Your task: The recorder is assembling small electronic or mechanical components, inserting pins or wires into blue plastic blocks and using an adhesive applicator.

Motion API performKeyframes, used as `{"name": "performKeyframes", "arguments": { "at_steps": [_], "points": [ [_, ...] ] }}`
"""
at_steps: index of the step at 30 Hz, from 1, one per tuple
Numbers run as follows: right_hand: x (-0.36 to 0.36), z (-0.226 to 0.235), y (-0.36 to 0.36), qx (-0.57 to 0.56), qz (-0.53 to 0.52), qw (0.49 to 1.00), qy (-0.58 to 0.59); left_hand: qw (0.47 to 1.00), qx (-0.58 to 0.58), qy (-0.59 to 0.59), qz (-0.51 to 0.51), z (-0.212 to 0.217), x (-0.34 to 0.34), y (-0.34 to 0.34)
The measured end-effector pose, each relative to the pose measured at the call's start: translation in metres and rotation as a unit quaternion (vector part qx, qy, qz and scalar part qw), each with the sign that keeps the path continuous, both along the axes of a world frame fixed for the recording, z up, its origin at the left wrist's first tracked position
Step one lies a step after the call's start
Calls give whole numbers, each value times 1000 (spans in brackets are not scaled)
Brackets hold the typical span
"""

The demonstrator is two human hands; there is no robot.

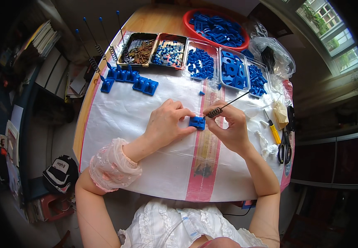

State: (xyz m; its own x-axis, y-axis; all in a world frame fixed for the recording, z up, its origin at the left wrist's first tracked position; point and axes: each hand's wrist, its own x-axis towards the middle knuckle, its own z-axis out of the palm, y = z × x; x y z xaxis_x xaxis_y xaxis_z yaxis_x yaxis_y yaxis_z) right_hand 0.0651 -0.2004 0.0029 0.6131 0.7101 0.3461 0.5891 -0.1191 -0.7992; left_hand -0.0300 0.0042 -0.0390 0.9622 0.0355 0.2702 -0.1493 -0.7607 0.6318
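My left hand pinches a small blue plastic base from its left side, on the white sheet. In my right hand is a black coil spring with a thin straight rod that slants up to the right. The spring's lower end meets the right edge of the base; whether it sits in a hole is hidden by my fingers. A small blue cone-shaped piece lies just beyond my hands. Finished-looking blue bases with upright springs and blue-tipped rods stand at the far left.
Along the far side run a tray of brass-coloured pins, a tray of small blue and metal parts, and clear boxes of blue pieces. Behind them is a red basin. A yellow-handled screwdriver and black scissors lie at the right.
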Motion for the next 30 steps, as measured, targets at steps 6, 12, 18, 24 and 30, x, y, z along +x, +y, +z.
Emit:
{"name": "performKeyframes", "arguments": {
  "at_steps": [6,12,18,24,30],
  "points": [
    [0,-2,1,3,2,1000,0,1000,2,1,4,-1,0,0],
    [0,1,0,1,1,1000,0,1000,4,-7,5,-1,0,0],
    [-1,2,1,4,-1,1000,0,1000,2,-5,3,-1,1,0],
    [-2,3,1,-1,-4,1000,-1,1000,4,-4,5,0,1,0],
    [-1,2,3,13,-3,1000,-6,1000,5,5,8,1,0,1]
  ]
}}
